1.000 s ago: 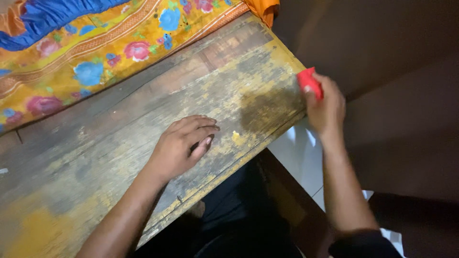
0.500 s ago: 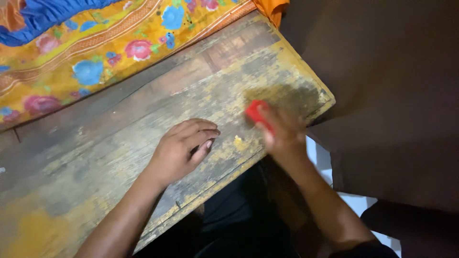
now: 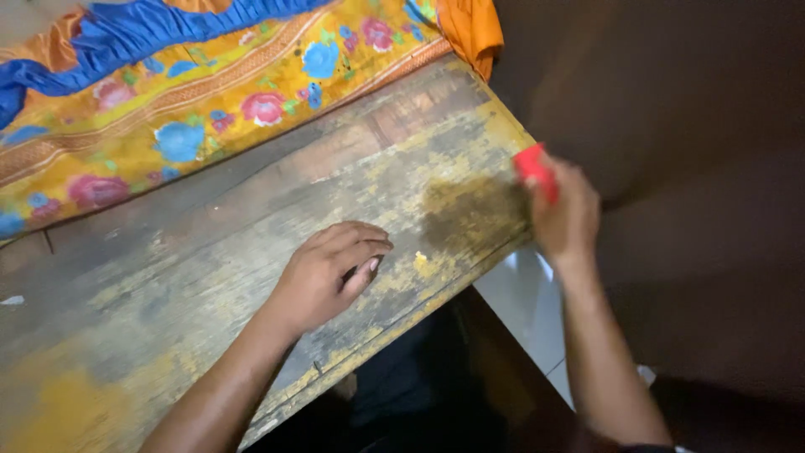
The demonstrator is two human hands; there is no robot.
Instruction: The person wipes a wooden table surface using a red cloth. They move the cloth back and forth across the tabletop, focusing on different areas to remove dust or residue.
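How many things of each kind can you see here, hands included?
Hands: 2, the left hand flat on the wooden table, the right hand closed in a grip on the red pad
Red pads: 1
Flowered cloths: 1, the flowered cloth at the table's far side
Wooden tables: 1
Total: 5

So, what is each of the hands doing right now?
Left hand: open, holding nothing, flat on the table.
Right hand: closed on a red pad.
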